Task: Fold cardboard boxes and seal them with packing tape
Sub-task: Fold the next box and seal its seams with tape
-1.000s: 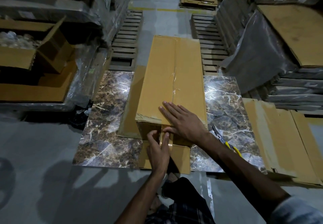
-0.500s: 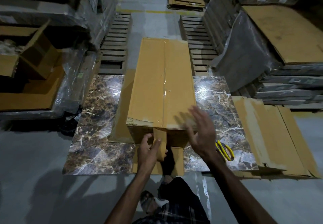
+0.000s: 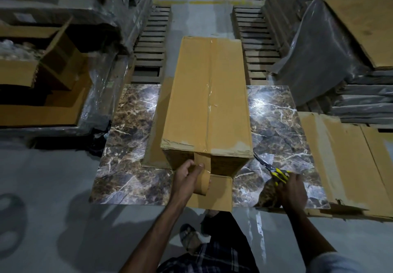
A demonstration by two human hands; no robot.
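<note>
The left hand (image 3: 187, 177) grips the tape roll (image 3: 202, 182) at the near end of the box (image 3: 206, 102) on the marble surface (image 3: 131, 128), while the right hand (image 3: 291, 189) curls round the scissors (image 3: 274, 172), so cutting the strip seems next.

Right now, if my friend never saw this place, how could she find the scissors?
Find the shiny marble slab on the floor with the long cardboard box lying on it. Look just right of the box's near corner, where the right hand holds something. Those are the scissors, the only thing there with yellow-and-black handles and thin dark blades.
</note>
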